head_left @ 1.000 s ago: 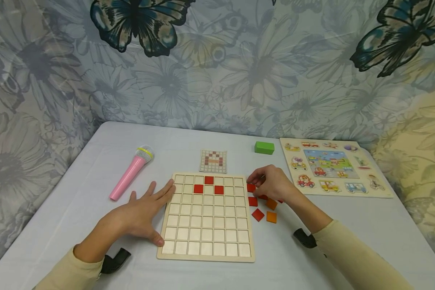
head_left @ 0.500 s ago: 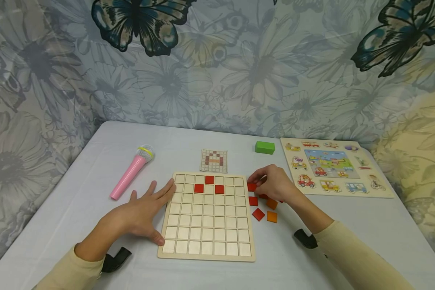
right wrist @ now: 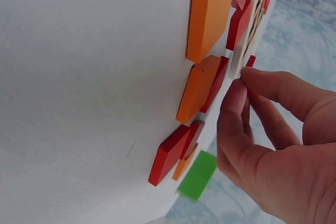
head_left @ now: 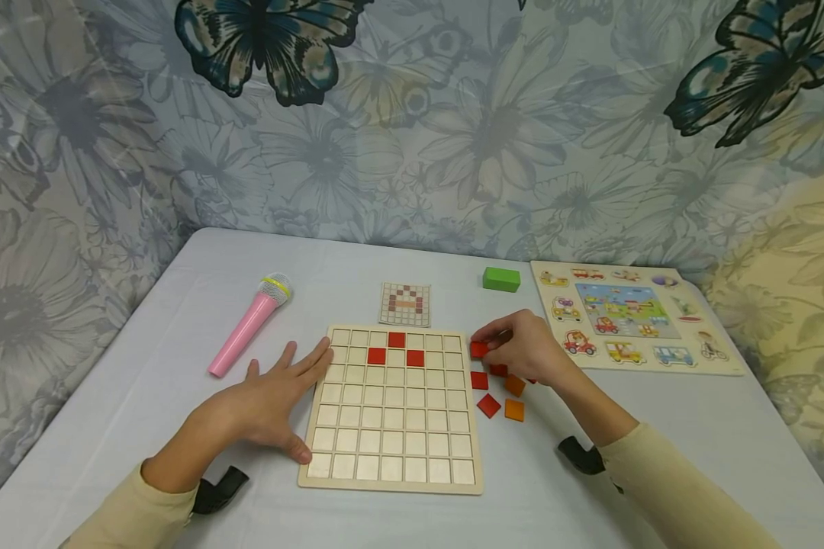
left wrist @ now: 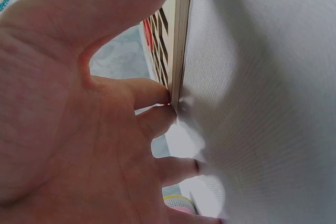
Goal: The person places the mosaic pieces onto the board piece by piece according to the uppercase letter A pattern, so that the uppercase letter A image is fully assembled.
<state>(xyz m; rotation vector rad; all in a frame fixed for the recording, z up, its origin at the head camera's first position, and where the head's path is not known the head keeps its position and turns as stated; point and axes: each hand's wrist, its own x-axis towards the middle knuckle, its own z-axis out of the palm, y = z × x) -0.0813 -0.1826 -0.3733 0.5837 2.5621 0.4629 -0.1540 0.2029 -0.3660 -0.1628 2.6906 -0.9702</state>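
A cream grid board (head_left: 394, 415) lies in the middle of the table, with 3 red square tiles (head_left: 397, 340) set in its upper cells. My left hand (head_left: 264, 404) has its fingers spread, thumb and fingertips against the board's left edge; the left wrist view shows its palm and the board's rim (left wrist: 181, 35). Beside the board's upper right side, my right hand (head_left: 522, 347) pinches a red tile (head_left: 479, 349) between thumb and fingertips. In the right wrist view a corner of that red tile (right wrist: 251, 60) shows past the fingertips. Loose red tiles (head_left: 489, 406) and orange tiles (head_left: 514, 410) lie below this hand.
A small pattern card (head_left: 405, 305) lies just behind the board. Left of it is a pink toy microphone (head_left: 250, 324). A green block (head_left: 501, 279) sits at the back, and a vehicle picture puzzle (head_left: 628, 313) lies at the right. A patterned cloth hangs behind the table.
My right hand has lifted slightly and shifted a little to the right with the red tile, uncovering more of the red tile under it. My left hand stays at the board's edge.
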